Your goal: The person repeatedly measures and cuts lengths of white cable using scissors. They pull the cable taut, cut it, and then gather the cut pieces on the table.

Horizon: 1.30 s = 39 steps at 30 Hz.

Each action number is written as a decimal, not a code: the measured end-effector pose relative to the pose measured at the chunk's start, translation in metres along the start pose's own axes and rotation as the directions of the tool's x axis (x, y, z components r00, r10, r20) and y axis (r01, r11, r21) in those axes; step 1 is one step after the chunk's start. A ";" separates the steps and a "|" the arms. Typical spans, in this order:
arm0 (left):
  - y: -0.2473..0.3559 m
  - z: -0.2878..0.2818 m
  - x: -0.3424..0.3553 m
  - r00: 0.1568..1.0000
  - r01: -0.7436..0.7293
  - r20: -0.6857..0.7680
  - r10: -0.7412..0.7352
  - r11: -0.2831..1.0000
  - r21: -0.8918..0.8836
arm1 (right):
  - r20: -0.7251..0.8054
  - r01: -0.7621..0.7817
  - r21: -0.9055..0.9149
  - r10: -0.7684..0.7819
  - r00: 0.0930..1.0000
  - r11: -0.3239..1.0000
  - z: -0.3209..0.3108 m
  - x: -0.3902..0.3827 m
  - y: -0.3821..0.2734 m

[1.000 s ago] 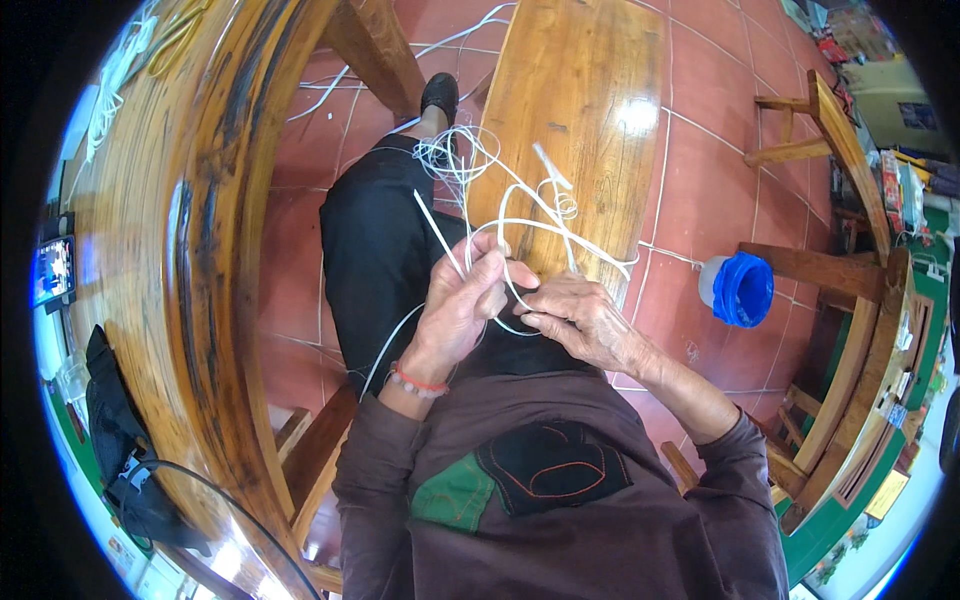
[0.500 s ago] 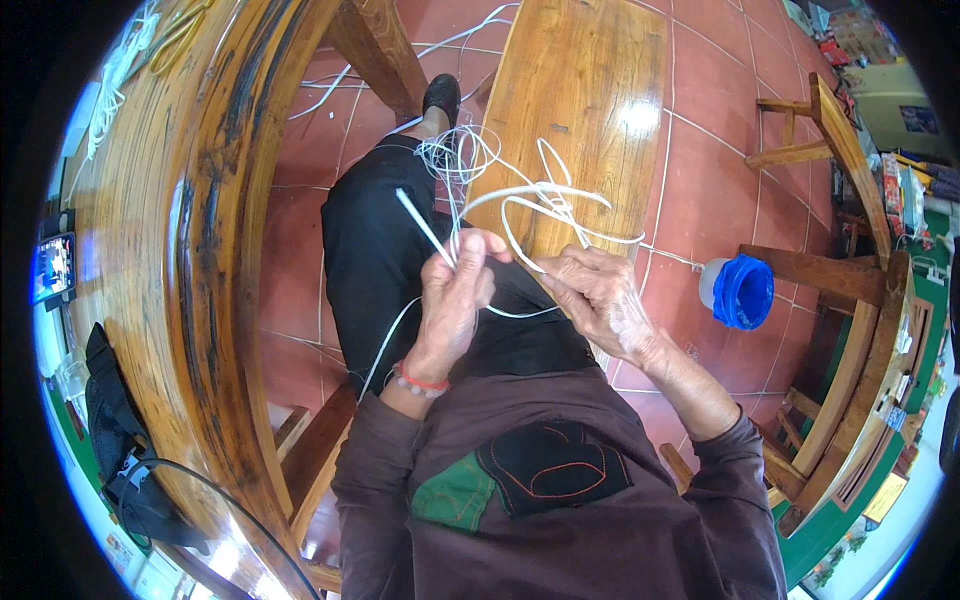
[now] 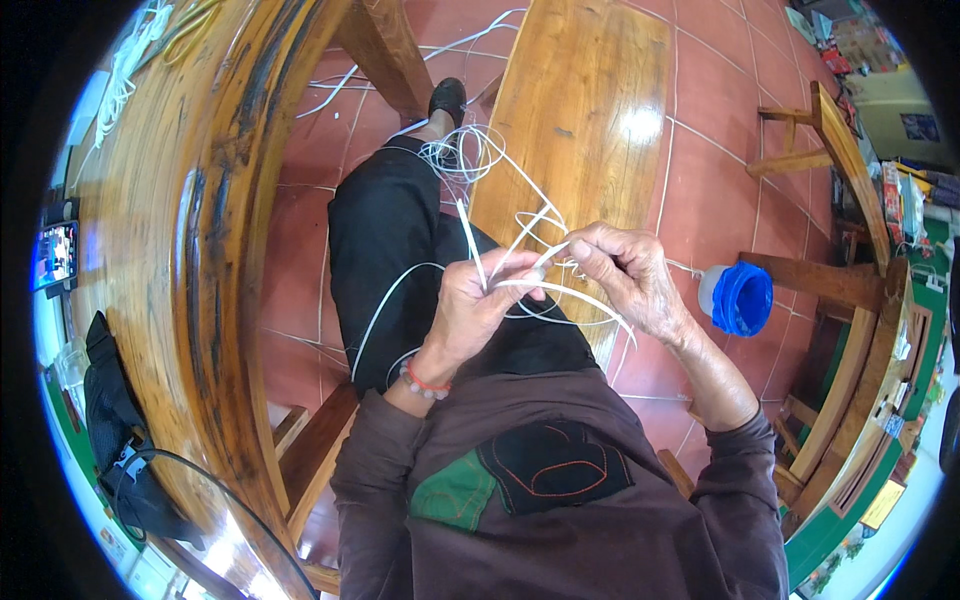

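Note:
My left hand (image 3: 466, 314) is closed round white flat strips or cords, in front of my dark trousers. One white strip (image 3: 469, 240) stands up from this grip, its free end pointing away from me. To the right, my right hand (image 3: 632, 280) pinches a white cord (image 3: 553, 254) between thumb and fingertips, close to the left hand's fingers. Another white length (image 3: 585, 296) curves out below the right hand. Beyond the hands lies a loose tangle of thin white line (image 3: 455, 158), by my knee and the bench's edge. How the strips cross inside my fingers is hidden.
A wooden bench (image 3: 590, 90) extends ahead, and a thick wooden table (image 3: 150, 250) flanks me on the left with a phone (image 3: 57, 255) and a black bag (image 3: 125, 440). On the right are a blue-lined bin (image 3: 741, 297) and wooden stools (image 3: 850, 165).
My left hand has moved right, and its strip now stands more upright. My right hand has shifted slightly right and raised its pinched cord; the loops over the bench have changed shape.

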<state>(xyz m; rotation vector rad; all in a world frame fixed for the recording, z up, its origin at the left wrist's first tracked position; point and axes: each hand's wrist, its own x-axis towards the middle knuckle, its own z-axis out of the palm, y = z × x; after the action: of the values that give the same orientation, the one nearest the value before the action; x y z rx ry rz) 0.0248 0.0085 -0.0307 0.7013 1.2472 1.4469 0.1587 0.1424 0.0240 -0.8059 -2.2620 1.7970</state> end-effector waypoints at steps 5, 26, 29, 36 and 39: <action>0.008 0.005 0.000 0.999 0.004 -0.042 0.000 0.996 0.091 | -0.135 0.025 0.022 -0.022 0.991 0.999 0.004 0.003 0.008; 0.010 0.005 -0.007 0.992 -0.036 -0.118 0.039 0.999 0.029 | 0.008 0.422 -0.652 -0.551 0.835 0.630 0.024 0.012 0.003; 0.013 0.005 -0.004 0.989 -0.077 -0.108 0.099 0.978 0.194 | 0.085 0.376 -0.702 -0.453 0.887 0.604 0.025 0.010 -0.003; 0.000 -0.003 -0.004 1.000 0.016 0.015 -0.015 0.999 -0.037 | -0.201 0.314 -0.422 -0.425 0.883 0.851 0.027 0.015 -0.002; 0.013 0.004 -0.001 0.996 -0.010 -0.087 0.001 0.995 -0.102 | -0.238 0.299 -0.355 -0.395 0.887 0.886 0.026 0.015 -0.001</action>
<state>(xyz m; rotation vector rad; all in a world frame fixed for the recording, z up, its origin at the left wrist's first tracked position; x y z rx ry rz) 0.0241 0.0098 -0.0174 0.5782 1.2287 1.5489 0.1343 0.1274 0.0146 -0.6088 -2.3195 1.0935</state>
